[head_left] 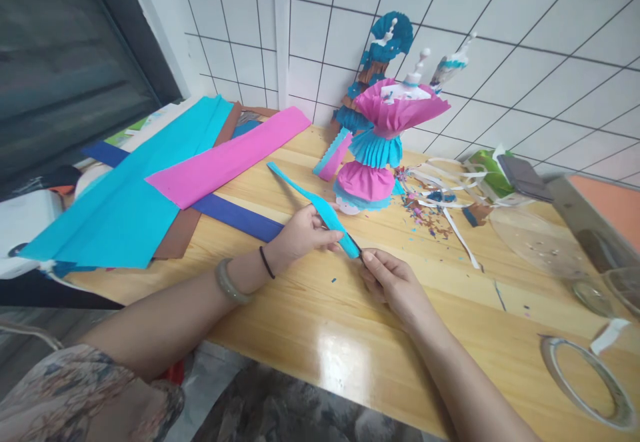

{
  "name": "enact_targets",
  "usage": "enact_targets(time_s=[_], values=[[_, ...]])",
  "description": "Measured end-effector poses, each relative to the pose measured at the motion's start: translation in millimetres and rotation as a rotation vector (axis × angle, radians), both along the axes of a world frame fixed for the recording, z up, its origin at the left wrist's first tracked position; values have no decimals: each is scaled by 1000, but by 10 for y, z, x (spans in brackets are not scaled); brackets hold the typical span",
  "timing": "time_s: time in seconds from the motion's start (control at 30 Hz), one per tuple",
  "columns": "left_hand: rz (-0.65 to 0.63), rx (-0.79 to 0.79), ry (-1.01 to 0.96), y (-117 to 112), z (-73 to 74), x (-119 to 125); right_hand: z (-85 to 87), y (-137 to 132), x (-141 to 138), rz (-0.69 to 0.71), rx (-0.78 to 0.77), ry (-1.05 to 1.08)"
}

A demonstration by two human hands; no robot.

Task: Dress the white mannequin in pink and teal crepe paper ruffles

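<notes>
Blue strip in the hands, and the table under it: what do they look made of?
Blue strip: likely crepe paper, matte, finely crinkled, creased where the left hand and right hand pinch it. Table: light wood or wood-look boards, glossy; grain lines and window glare show.

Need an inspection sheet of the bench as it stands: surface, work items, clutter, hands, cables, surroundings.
Surface: glossy wooden table, paper bits scattered near the middle.
Work items: blue strip held at its near end by both hands; a thin dark tool shows at its tip, kind unclear.
Clutter: cyan sheet, pink sheet, paper doll, white scraps, tape ring, clear lid.
Hands: left hand pinches the strip; right hand pinches at its tip.
Cables: nothing seen.
Surroundings: white tiled wall behind, dark window at left.
</notes>
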State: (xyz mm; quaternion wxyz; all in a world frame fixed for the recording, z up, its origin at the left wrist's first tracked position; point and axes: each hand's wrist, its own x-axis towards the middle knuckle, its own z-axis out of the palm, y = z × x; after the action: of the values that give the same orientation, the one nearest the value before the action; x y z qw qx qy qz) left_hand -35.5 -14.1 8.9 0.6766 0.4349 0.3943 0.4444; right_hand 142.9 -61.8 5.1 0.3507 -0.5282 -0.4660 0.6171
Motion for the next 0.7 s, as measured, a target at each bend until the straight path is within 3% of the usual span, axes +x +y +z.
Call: enact_targets(time_s=[0.7], values=[[-49, 4, -20, -28, -66, 19, -1, -7, -16, 7, 47, -58]])
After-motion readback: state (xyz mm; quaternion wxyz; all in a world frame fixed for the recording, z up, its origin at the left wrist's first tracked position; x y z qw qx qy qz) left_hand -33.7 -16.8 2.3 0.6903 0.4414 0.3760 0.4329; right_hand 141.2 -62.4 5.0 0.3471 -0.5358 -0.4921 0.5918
